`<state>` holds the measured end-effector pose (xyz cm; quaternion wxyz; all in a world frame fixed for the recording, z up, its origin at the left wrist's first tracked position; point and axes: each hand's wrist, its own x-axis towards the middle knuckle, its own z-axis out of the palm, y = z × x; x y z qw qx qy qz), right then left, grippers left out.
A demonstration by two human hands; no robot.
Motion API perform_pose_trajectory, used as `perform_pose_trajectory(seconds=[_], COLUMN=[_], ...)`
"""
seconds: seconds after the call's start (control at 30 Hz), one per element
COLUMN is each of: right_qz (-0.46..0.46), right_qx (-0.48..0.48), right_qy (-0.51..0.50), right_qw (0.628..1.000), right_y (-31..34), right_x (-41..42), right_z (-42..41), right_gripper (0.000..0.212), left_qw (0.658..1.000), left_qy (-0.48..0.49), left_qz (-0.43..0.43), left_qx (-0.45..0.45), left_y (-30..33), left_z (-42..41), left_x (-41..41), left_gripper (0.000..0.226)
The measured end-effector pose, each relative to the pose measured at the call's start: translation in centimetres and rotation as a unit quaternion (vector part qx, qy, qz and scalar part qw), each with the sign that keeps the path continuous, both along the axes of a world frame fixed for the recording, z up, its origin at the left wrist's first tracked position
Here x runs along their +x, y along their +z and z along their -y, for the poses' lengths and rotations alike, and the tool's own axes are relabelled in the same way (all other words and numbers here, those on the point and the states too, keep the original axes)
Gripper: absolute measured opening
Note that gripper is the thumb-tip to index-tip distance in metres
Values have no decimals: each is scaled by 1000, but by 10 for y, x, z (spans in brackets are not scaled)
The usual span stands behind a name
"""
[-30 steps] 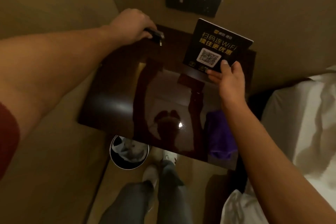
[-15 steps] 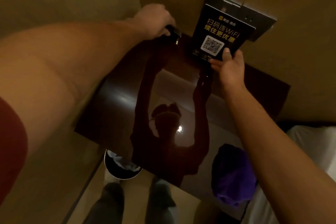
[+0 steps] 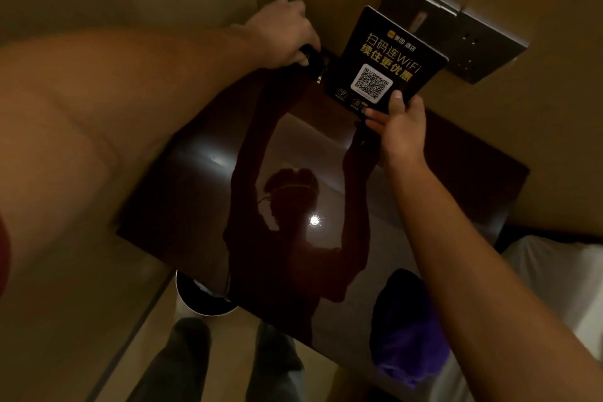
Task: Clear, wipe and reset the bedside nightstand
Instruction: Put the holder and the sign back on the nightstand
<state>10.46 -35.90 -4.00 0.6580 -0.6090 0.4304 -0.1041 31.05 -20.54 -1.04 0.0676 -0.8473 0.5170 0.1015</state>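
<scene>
Glossy nightstand point(image 3: 202, 192) bears purple cloth point(image 3: 404, 330); right hand point(image 3: 403, 137) pinches sign point(image 3: 385, 59); left hand point(image 3: 284, 31) grips dark object point(image 3: 311, 59).

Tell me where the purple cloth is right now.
In the head view, the purple cloth lies at the near right corner of the nightstand, under the right forearm and beside the white bed.

The sign point(image 3: 385, 62) is black with yellow and grey lettering and a white-framed black QR pattern. The worktop point(image 3: 202, 173) is glossy dark brown. The cloth point(image 3: 408, 330) is purple. The bed sheet point(image 3: 554, 277) is white.
</scene>
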Motion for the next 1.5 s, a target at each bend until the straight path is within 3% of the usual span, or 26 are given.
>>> perform_pose_trajectory(seconds=[0.2, 0.67, 0.83, 0.93, 1.13, 1.27, 1.5], right_qz=[-9, -52, -41, -46, -43, -31, 4], right_qx=[24, 18, 4, -23, -67, -127, -149], right_qy=[9, 34, 7, -17, -25, -3, -68], right_qw=[1000, 998, 999, 999, 997, 991, 987], right_y=[-1, 2, 6, 17, 45, 61, 101], right_x=[2, -6, -26, -50, -100, -129, -190], right_z=[9, 8, 11, 11, 7, -4, -37], right_gripper=[14, 36, 38, 46, 47, 54, 70], left_qw=[999, 994, 994, 996, 982, 970, 943], left_qy=[14, 55, 71, 78, 130, 145, 158], left_qz=[-24, -57, -56, -38, -14, -46, -119], left_qx=[31, 71, 65, 3, -137, -191, -268], left_y=[5, 11, 7, 11, 23, 28, 48], left_z=[4, 6, 2, -10, -40, -47, -37], left_x=[-1, -10, -15, -28, -82, -130, -215], left_gripper=[43, 49, 79, 91, 84, 74, 73])
